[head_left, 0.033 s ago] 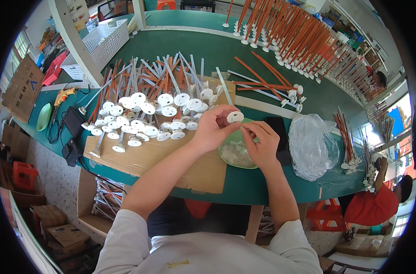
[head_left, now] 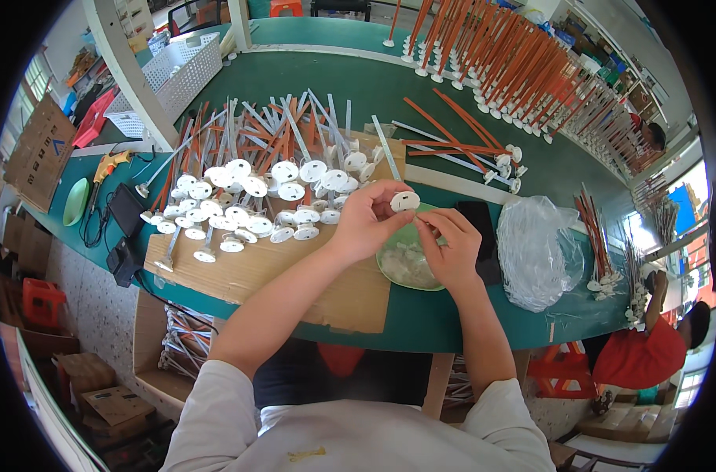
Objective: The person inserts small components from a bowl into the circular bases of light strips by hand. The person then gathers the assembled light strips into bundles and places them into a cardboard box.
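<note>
My left hand (head_left: pixel 366 222) clamps thumb and fingers on a round white disc-shaped base (head_left: pixel 404 202), with a pale grey strip (head_left: pixel 385 147) rising beyond my knuckles. My right hand (head_left: pixel 452 245) is just beside it, thumb and forefinger drawn together; I can't tell if they pinch something tiny. Below my fingers sits a green bowl (head_left: pixel 409 236) of translucent bits (head_left: pixel 405 263); to their left, heaped disc-footed strips (head_left: pixel 291 191); to their right, a clear plastic bag (head_left: pixel 535 256).

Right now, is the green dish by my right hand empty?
Not empty: pale, translucent material lies in the green dish. I cannot tell exactly what it is.
</note>
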A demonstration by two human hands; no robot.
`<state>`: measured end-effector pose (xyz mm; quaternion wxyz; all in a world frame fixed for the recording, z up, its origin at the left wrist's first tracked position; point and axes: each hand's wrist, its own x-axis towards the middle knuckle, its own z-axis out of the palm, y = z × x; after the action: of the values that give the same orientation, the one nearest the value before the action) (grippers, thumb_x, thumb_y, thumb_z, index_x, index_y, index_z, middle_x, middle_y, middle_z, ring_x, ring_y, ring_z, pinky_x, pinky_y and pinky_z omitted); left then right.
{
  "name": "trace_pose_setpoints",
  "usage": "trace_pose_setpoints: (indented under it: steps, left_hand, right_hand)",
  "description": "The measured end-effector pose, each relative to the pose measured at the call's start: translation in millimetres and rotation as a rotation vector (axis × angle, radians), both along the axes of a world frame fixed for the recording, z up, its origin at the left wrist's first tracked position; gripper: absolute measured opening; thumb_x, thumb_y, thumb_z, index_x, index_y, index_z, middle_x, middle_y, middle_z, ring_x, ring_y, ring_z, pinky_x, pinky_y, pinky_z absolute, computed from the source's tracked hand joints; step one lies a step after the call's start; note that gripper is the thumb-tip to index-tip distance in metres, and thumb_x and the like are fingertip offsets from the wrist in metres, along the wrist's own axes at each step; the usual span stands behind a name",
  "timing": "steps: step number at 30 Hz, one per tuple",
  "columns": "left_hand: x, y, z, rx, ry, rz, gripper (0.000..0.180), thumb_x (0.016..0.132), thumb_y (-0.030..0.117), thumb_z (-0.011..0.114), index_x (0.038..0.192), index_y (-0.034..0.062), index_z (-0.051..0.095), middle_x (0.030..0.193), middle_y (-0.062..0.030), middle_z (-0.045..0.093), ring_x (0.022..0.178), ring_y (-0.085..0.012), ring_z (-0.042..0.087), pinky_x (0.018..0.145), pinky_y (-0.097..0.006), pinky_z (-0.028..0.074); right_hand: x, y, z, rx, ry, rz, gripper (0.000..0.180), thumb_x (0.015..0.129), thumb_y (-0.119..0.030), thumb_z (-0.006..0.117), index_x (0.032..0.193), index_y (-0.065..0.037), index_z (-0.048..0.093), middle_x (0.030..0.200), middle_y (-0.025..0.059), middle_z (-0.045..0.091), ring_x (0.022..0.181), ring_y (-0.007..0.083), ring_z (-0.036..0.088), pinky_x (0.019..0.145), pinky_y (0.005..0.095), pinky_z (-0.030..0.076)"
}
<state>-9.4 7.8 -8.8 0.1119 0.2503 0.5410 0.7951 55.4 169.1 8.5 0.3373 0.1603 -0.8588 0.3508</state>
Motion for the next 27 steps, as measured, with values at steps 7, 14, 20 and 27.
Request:
trace_pose_setpoints:
  steps: [7, 14, 20, 27]
  left_hand:
    - [0, -2, 0, 0.006, -0.017, -0.011, 0.028, 0.086, -0.002, 0.067, 0.112, -0.0001, 0.058, 0.098, -0.0048, 0.067, 0.083, -0.0068, 0.063, 0.073, -0.021, 0.051]
    - [2, -1, -2, 0.04, -0.033, -0.119, 0.038, 0.088, -0.006, 0.06, 0.125, -0.0006, 0.054, 0.108, -0.0088, 0.066, 0.094, -0.0132, 0.066, 0.082, -0.025, 0.052]
    - [5, 1, -4, 0.021, 0.048, -0.2, 0.049, 0.088, -0.013, 0.053, 0.134, 0.0012, 0.05, 0.12, -0.0103, 0.062, 0.111, -0.0173, 0.062, 0.095, -0.028, 0.049]
    - [15, 4, 2, 0.053, 0.091, -0.274, 0.055, 0.089, -0.015, 0.049, 0.141, 0.003, 0.044, 0.129, -0.0118, 0.058, 0.118, -0.0198, 0.058, 0.101, -0.03, 0.046]
  right_hand:
    - [1, 0, 1, 0.007, 0.018, 0.029, 0.012, 0.078, 0.001, 0.072, 0.088, -0.001, 0.068, 0.083, 0.0101, 0.065, 0.065, 0.0196, 0.064, 0.052, 0.0271, 0.052]
    - [6, -3, 5, -0.1, 0.051, -0.065, 0.01, 0.076, 0.002, 0.071, 0.085, -0.001, 0.066, 0.072, 0.009, 0.066, 0.057, 0.0175, 0.064, 0.051, 0.0257, 0.051]
    - [6, -7, 4, -0.089, 0.073, -0.084, 0.01, 0.074, 0.003, 0.074, 0.081, 0.001, 0.067, 0.071, 0.0087, 0.067, 0.057, 0.015, 0.066, 0.054, 0.0235, 0.052]
    - [7, -9, 1, -0.042, 0.182, -0.146, 0.011, 0.074, 0.004, 0.073, 0.082, 0.001, 0.067, 0.072, 0.0105, 0.068, 0.058, 0.0169, 0.067, 0.055, 0.0251, 0.053]
